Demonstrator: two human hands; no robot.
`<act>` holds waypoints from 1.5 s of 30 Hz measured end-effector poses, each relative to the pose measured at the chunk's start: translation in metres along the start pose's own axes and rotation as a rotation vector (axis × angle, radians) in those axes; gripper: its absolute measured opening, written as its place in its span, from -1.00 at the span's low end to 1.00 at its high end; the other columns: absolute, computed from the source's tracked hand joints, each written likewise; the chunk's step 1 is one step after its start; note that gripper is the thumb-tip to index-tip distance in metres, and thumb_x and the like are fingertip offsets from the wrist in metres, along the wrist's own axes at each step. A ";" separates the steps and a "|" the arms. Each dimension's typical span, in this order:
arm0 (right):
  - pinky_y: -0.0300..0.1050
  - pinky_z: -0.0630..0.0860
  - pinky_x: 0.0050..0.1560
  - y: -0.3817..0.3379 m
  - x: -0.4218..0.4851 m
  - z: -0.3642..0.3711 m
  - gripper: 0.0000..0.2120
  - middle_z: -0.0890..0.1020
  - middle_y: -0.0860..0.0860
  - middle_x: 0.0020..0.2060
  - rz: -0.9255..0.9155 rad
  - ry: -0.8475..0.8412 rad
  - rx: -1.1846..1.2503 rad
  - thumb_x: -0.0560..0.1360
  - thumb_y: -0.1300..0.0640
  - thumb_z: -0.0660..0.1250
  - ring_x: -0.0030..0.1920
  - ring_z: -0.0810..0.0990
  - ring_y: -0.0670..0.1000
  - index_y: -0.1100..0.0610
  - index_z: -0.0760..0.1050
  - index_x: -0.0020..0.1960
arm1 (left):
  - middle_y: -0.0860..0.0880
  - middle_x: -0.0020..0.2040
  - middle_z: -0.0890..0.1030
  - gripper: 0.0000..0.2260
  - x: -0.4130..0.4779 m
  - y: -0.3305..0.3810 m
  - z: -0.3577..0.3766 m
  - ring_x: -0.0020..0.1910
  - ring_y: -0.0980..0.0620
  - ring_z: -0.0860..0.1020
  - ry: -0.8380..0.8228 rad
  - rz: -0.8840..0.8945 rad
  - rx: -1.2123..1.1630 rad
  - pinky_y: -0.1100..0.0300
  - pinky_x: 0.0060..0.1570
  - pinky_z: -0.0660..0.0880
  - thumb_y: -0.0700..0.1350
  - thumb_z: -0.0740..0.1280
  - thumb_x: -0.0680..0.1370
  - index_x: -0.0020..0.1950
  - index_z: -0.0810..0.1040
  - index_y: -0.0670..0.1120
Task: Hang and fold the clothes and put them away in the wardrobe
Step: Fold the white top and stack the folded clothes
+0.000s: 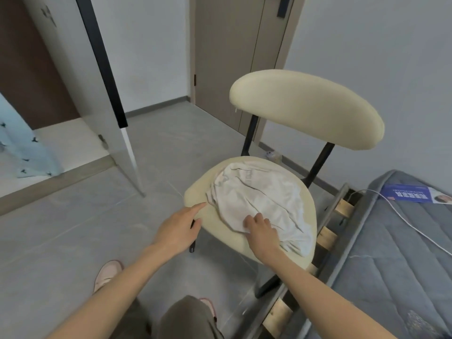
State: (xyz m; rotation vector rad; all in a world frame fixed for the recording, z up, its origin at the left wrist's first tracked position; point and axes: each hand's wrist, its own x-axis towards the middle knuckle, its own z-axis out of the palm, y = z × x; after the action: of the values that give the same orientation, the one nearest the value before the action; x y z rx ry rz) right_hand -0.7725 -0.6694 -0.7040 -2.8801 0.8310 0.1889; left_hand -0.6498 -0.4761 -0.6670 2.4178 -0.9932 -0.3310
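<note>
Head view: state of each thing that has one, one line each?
white garment: crumpled, unfolded, lying on the chair seat
right hand: on the garment, fingers curled into the cloth
left hand: open, fingers straight, at the seat's front edge
wardrobe door: open
room door: shut
blue garment: hanging in the wardrobe

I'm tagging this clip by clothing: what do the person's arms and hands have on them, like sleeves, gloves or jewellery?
No sleeves show: the left arm and right arm are bare as far as the frame's bottom edge. The left hand and right hand wear no gloves, and no watch, bracelet or ring is visible.
</note>
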 end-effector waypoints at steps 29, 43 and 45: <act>-0.48 0.37 -0.11 -0.002 -0.147 -0.308 -0.88 0.56 -0.32 -0.17 -0.477 0.469 0.977 0.62 0.09 0.20 -0.12 0.49 -0.29 0.03 0.52 0.00 | 0.05 -0.09 0.64 -0.91 -0.050 0.170 -0.093 -0.03 -0.01 0.59 0.282 0.336 -0.273 0.14 -0.17 0.38 -0.05 0.29 0.56 -0.01 0.57 -0.02; -0.43 0.36 -0.27 -0.006 -0.191 -0.359 -0.53 0.49 -0.15 -0.27 -0.356 0.494 0.426 0.18 -0.17 0.59 -0.26 0.46 -0.24 -0.13 0.47 -0.02 | 0.15 -0.06 0.55 -0.67 -0.088 0.183 -0.178 -0.11 0.22 0.52 0.180 0.339 -0.488 0.36 -0.19 0.42 0.06 0.50 0.41 0.07 0.49 0.00; -0.42 0.36 -0.28 -0.013 -0.194 -0.361 -0.53 0.52 -0.08 -0.23 -0.356 0.458 0.333 0.18 -0.06 0.62 -0.23 0.46 -0.23 -0.13 0.47 -0.01 | 0.11 -0.18 0.45 -0.67 -0.085 0.172 -0.173 -0.19 0.08 0.47 0.184 0.331 -0.345 0.23 -0.27 0.34 -0.11 0.51 0.35 -0.06 0.39 -0.05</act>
State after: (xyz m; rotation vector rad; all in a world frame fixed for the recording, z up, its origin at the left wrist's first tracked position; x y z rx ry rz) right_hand -0.8986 -0.6175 -0.3175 -2.7118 0.3383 -0.6043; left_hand -0.7420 -0.4586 -0.4261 1.9008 -1.1261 -0.1441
